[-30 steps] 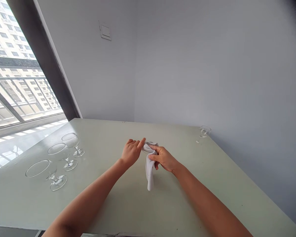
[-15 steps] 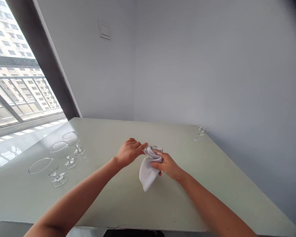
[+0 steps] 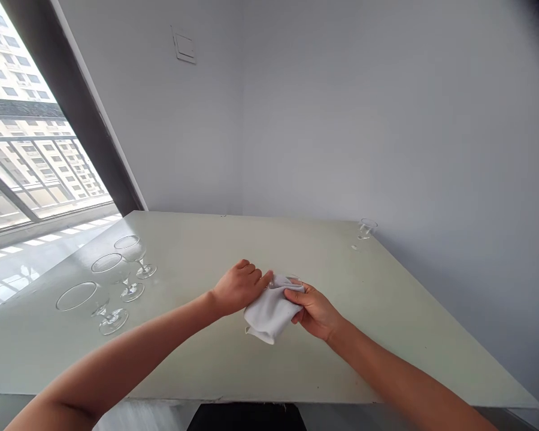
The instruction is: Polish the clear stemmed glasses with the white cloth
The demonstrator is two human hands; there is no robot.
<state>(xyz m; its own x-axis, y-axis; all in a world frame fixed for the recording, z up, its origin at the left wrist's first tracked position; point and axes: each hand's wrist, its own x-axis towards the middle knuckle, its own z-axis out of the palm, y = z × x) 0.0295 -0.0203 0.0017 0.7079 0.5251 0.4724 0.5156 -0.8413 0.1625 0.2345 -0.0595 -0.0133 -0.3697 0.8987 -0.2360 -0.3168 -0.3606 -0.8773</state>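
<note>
Over the middle of the table, a white cloth [image 3: 272, 314] drapes across a clear stemmed glass [image 3: 293, 277], of which only a bit of the rim shows. My left hand [image 3: 242, 288] is closed on the glass's left end, its thumb pointing right; the stem and foot are hidden by the fingers. From the right, my right hand [image 3: 318, 311] grips the cloth against the bowl, thumb on top of the folds. The cloth's lower edge hangs loose toward me.
Three clear stemmed glasses [image 3: 114, 321] stand in a row at the left of the pale table [image 3: 197, 371]. Another stemmed glass [image 3: 367, 230] stands at the far right corner, close to the grey wall [image 3: 386, 120]. A window [image 3: 31, 131] is on the left.
The cloth has shifted and spread over the glass, covering more of it, and its hanging end has swung left. Both hands have dropped slightly; the view has tilted a little.
</note>
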